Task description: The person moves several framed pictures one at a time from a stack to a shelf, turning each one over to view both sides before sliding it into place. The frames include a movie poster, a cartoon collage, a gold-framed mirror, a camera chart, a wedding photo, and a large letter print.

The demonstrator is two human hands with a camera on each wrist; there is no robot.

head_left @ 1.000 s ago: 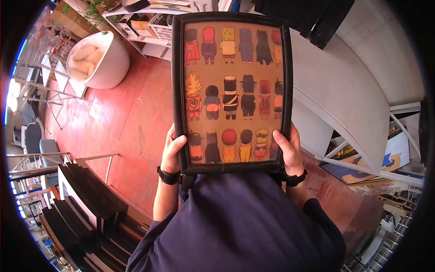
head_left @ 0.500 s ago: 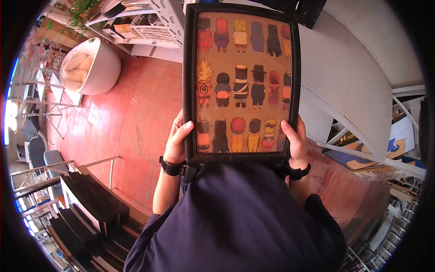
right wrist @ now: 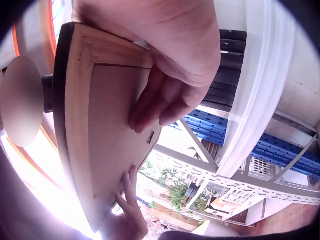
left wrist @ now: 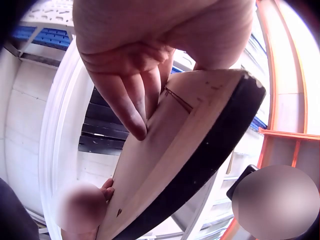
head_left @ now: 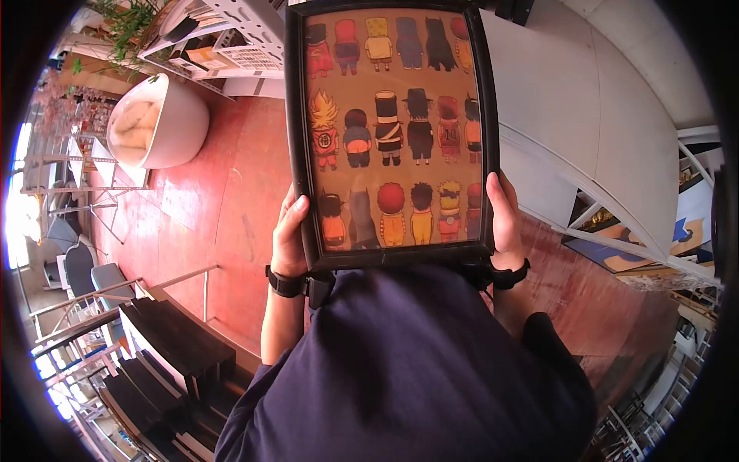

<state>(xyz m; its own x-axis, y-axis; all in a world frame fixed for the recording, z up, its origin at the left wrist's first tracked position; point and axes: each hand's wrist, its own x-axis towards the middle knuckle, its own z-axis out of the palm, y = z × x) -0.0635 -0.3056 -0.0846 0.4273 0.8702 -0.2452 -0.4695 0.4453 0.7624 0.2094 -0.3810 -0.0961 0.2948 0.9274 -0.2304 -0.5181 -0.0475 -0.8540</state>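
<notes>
A black-framed picture (head_left: 299,115) is held up in front of the body, with rows of cartoon figures seen from behind on brown. My left hand (head_left: 290,237) grips its lower left side, thumb at the front edge. The lower right side is held by my right hand (head_left: 506,219), its thumb along the outer edge. In the left wrist view, left fingers (left wrist: 130,110) reach behind onto the pale back panel (left wrist: 160,130). Bent right fingers (right wrist: 170,100) rest against the wooden-edged back (right wrist: 112,115) in the right wrist view.
Stacked dark frames or boards (head_left: 177,331) stand at lower left. A white tub chair (head_left: 173,123) with a cushion is on the red floor (head_left: 239,154). White shelving (head_left: 246,27) rises behind; a large grey-white surface (head_left: 570,100) extends to the right.
The framed picture has shifted up in the head view since a second ago, swinging right and then back left. The right thumb has moved off the front face to the frame's side edge.
</notes>
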